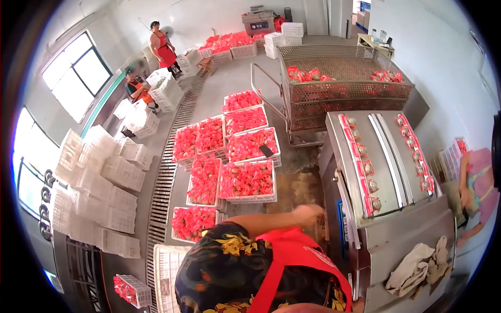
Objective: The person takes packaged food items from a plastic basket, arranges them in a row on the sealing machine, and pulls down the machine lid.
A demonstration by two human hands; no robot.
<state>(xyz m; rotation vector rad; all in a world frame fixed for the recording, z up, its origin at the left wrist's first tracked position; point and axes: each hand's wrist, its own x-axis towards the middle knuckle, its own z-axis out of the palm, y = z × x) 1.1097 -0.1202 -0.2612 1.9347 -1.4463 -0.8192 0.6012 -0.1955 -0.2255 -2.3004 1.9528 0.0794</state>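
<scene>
Through the head camera I look down on a floral sleeve (209, 261) and a red apron (300, 255) at bottom centre. The left hand (309, 213) reaches right of centre, near the side of a steel machine (396, 227); it is blurred, and I cannot tell whether its fingers are closed or holding anything. The right hand (358, 304) is mostly cut off at the bottom edge, beside the machine's lower left, so I can't tell its grip either. On the machine top, right of the frame, I see a left row of red packets (362, 151) and a right row of red packets (416, 155), with pale bars (388, 161) between them. Cloths (411, 270) lie on its near end, lower right. At centre, filled white crates (248, 199) stand on the floor, and a perforated steel cart (339, 93) occupies the upper right.
</scene>
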